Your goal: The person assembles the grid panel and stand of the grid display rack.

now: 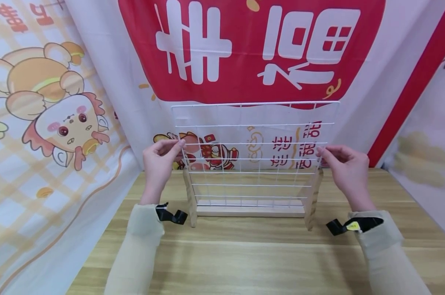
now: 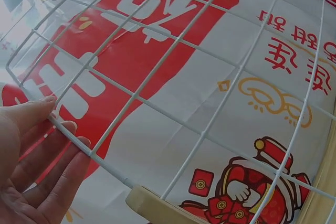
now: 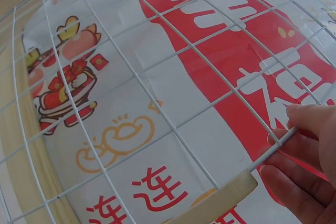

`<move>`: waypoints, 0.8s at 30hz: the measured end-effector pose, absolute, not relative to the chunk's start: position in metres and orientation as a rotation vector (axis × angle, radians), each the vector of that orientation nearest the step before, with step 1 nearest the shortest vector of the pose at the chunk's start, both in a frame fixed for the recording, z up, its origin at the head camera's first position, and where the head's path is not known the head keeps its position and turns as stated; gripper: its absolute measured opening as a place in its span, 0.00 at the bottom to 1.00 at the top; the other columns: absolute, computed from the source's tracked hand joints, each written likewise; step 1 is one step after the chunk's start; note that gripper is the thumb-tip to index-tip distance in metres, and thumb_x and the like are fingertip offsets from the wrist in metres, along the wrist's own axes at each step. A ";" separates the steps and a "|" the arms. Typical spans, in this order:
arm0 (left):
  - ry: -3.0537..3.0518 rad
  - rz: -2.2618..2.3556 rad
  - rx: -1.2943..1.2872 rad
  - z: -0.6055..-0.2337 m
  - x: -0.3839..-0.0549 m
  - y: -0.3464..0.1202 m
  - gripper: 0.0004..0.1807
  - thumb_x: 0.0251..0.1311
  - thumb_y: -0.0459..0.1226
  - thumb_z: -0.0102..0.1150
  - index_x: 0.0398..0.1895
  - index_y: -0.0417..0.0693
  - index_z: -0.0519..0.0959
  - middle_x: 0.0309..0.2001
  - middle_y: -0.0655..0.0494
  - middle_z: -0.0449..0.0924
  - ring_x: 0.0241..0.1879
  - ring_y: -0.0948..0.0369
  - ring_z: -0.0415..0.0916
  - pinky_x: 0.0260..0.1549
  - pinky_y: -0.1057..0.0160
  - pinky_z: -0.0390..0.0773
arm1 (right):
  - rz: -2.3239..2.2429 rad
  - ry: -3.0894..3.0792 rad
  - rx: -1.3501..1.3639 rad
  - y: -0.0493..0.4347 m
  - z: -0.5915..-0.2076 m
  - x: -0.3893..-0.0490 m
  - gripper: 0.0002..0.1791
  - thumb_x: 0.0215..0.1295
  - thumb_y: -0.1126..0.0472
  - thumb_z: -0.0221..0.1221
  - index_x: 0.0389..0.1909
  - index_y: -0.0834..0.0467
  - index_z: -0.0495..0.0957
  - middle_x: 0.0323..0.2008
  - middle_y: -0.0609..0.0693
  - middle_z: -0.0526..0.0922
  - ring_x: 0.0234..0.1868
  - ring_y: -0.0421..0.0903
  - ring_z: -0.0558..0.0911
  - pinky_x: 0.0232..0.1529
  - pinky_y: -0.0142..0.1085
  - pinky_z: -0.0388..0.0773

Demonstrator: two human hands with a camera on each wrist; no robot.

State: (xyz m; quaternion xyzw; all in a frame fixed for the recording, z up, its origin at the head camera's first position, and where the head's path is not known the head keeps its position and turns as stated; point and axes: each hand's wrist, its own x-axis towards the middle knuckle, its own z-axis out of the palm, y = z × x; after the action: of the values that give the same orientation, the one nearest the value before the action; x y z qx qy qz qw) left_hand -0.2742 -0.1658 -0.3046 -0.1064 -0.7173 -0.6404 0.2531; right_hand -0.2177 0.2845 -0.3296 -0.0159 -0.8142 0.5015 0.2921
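A white wire grid panel point(image 1: 259, 143) stands upright between two wooden side posts, which a wooden crossbar point(image 1: 249, 211) joins low down. My left hand point(image 1: 162, 162) pinches the panel's left edge wire between thumb and fingers, above the left wooden post point(image 1: 190, 200). On the opposite side my right hand point(image 1: 345, 172) pinches the right edge wire, just above the right wooden post point(image 1: 312, 200). In the left wrist view the left fingers point(image 2: 60, 169) lie behind the wire. The right wrist view shows the right thumb point(image 3: 310, 116) against the edge near the post's end.
The stand rests on a wood-grain table point(image 1: 244, 266). Behind it hangs a white cloth with a red printed panel point(image 1: 244, 90). A checked cartoon cloth point(image 1: 53, 123) covers the left side, and a pale cloth point(image 1: 425, 151) hangs at right. Black wrist straps point(image 1: 170, 215) show on both sleeves.
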 end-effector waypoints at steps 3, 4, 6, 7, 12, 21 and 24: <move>-1.976 -1.752 -0.273 -0.304 -0.273 -0.168 0.21 0.57 0.51 0.73 0.45 0.44 0.87 0.41 0.49 0.88 0.41 0.48 0.86 0.38 0.61 0.87 | 1.322 -2.176 -0.039 0.284 -0.331 -0.218 0.22 0.68 0.42 0.64 0.54 0.51 0.86 0.44 0.47 0.88 0.40 0.42 0.85 0.39 0.23 0.80; -1.984 -1.755 -0.272 -0.303 -0.272 -0.168 0.22 0.57 0.51 0.73 0.45 0.44 0.87 0.42 0.49 0.88 0.41 0.49 0.86 0.38 0.61 0.87 | 1.317 -2.177 -0.037 0.283 -0.331 -0.218 0.22 0.68 0.42 0.64 0.54 0.51 0.86 0.44 0.47 0.88 0.40 0.42 0.85 0.39 0.22 0.80; -1.996 -1.768 -0.270 -0.303 -0.271 -0.169 0.22 0.57 0.50 0.74 0.46 0.43 0.86 0.42 0.48 0.87 0.41 0.49 0.86 0.38 0.60 0.87 | 1.308 -2.173 -0.028 0.283 -0.331 -0.218 0.21 0.68 0.43 0.64 0.54 0.51 0.86 0.44 0.47 0.88 0.41 0.41 0.85 0.40 0.22 0.80; -2.001 -1.774 -0.269 -0.303 -0.271 -0.170 0.22 0.57 0.50 0.74 0.46 0.43 0.86 0.42 0.47 0.87 0.41 0.48 0.86 0.39 0.59 0.87 | 1.301 -2.171 -0.025 0.282 -0.331 -0.218 0.21 0.68 0.43 0.64 0.54 0.51 0.87 0.44 0.47 0.88 0.41 0.41 0.85 0.40 0.22 0.80; -2.025 -1.783 -0.259 -0.301 -0.271 -0.170 0.23 0.56 0.52 0.73 0.47 0.45 0.86 0.42 0.47 0.87 0.43 0.46 0.85 0.40 0.60 0.87 | 1.248 -2.148 0.019 0.282 -0.329 -0.219 0.21 0.69 0.44 0.64 0.52 0.54 0.87 0.43 0.47 0.88 0.39 0.43 0.83 0.38 0.23 0.79; -2.062 -1.844 -0.251 -0.301 -0.272 -0.171 0.22 0.58 0.50 0.73 0.46 0.43 0.85 0.46 0.36 0.84 0.43 0.44 0.84 0.41 0.61 0.86 | 1.228 -2.113 0.060 0.282 -0.333 -0.220 0.17 0.69 0.49 0.66 0.50 0.55 0.87 0.41 0.48 0.88 0.37 0.44 0.82 0.38 0.21 0.79; -2.073 -1.839 -0.237 -0.301 -0.271 -0.173 0.23 0.58 0.51 0.73 0.46 0.44 0.85 0.46 0.37 0.84 0.43 0.46 0.85 0.41 0.60 0.86 | 1.232 -2.119 0.066 0.281 -0.333 -0.221 0.17 0.69 0.49 0.66 0.50 0.56 0.87 0.41 0.48 0.88 0.37 0.44 0.82 0.38 0.22 0.79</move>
State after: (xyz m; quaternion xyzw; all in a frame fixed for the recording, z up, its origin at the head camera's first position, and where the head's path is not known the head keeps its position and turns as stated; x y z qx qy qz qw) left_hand -0.2710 -0.1727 -0.3013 -0.0837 -0.7334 -0.6504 0.1792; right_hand -0.2212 0.2813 -0.3331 0.0252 -0.8134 0.4728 0.3380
